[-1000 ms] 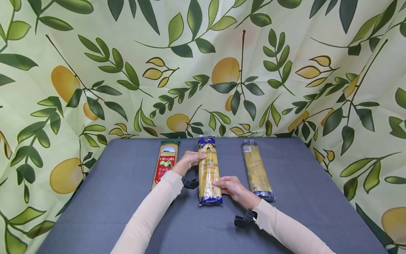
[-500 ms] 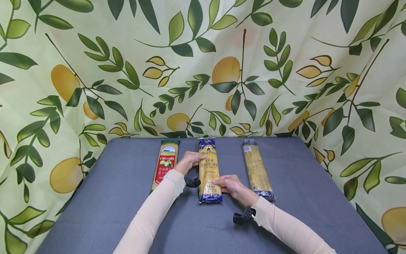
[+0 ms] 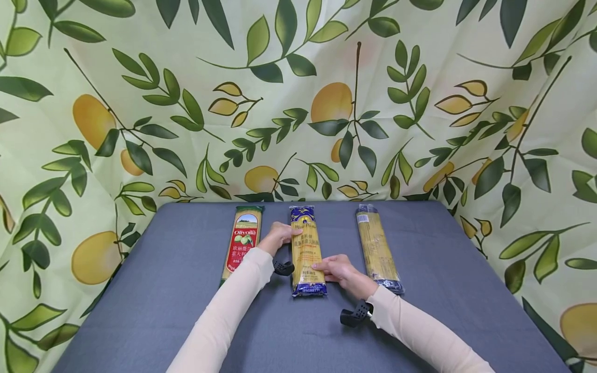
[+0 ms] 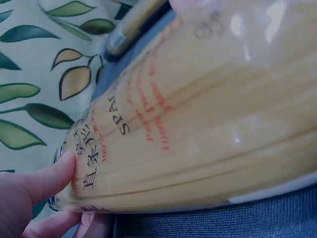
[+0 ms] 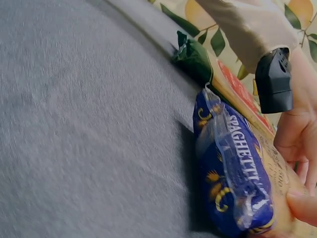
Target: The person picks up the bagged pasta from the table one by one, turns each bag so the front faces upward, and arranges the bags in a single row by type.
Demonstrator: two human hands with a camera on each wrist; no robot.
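Note:
In the head view, a clear bag of spaghetti (image 3: 305, 254) with blue printed ends lies lengthwise in the middle, front face up. My left hand (image 3: 279, 237) grips its left edge near the far end, thumb on top and fingers below, as the left wrist view shows. Lower down, my right hand (image 3: 342, 272) pinches the right edge, its thumb over the front. Seen from the right wrist, the bag's blue near end (image 5: 235, 168) sits close over the cloth with a shadow beside it.
Left of the middle lies a red-labelled pasta pack (image 3: 244, 235) with a green end, partly behind my left forearm. A third pasta pack (image 3: 379, 248), barcode showing, lies slanted at the right. Grey cloth (image 3: 289, 336) covers the table; a leaf-and-fruit printed curtain (image 3: 298, 103) hangs behind.
The middle spaghetti bag has sunk slightly toward the table, its far end dropping in the head view. Both hands keep their grip on it, and the side packs stay put.

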